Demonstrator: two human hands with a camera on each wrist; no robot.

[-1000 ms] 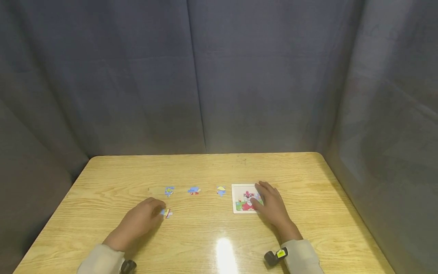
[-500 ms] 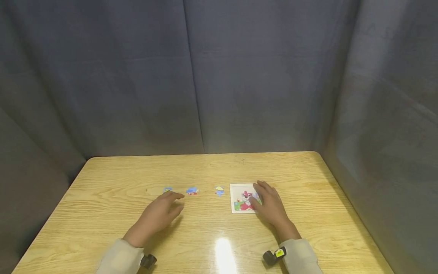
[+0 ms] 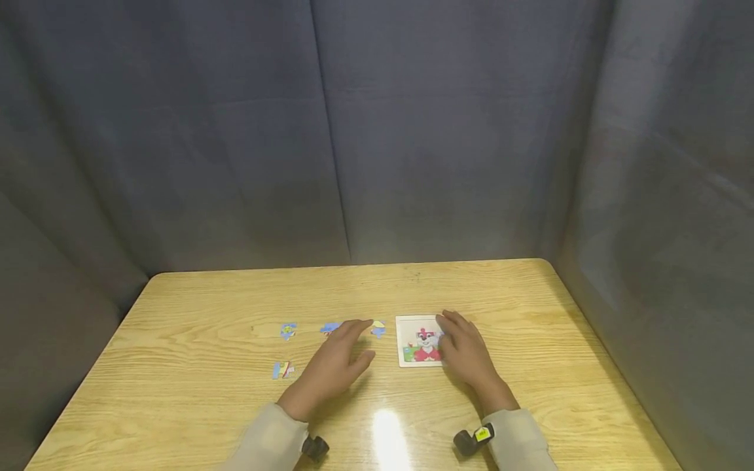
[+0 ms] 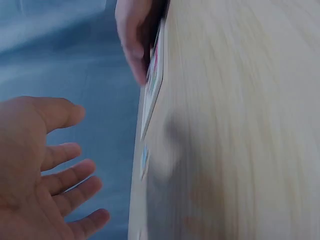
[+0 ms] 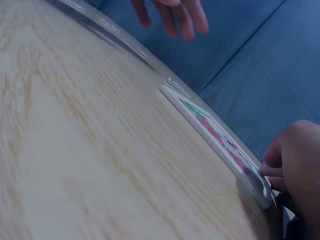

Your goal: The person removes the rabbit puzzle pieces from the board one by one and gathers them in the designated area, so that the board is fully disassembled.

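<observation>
My left hand [image 3: 332, 363] hovers above the table with its fingers spread and nothing in it. Its fingertips come close to a blue and yellow puzzle piece [image 3: 379, 332] and partly cover a blue and red puzzle piece [image 3: 327, 327]. At the right, my right hand [image 3: 470, 353] holds the right side of a white-framed puzzle board [image 3: 402, 340]. A pink and white cartoon animal shows in the lower part of the board, and its right part is hidden by that hand. In the right wrist view, the thumb and curled fingers meet the board's end.
Two more puzzle pieces lie to the left: a blue one with a yellow-green figure [image 3: 288, 331] and a blue, yellow and red one [image 3: 283, 370]. Grey curtains [image 3: 235, 131] stand behind and beside the wooden table [image 3: 177, 392].
My left hand has moved right from the lower-left puzzle piece, across the others, towards the blue and yellow one; that lower-left piece stays on the table. The right hand keeps its place at the board.
</observation>
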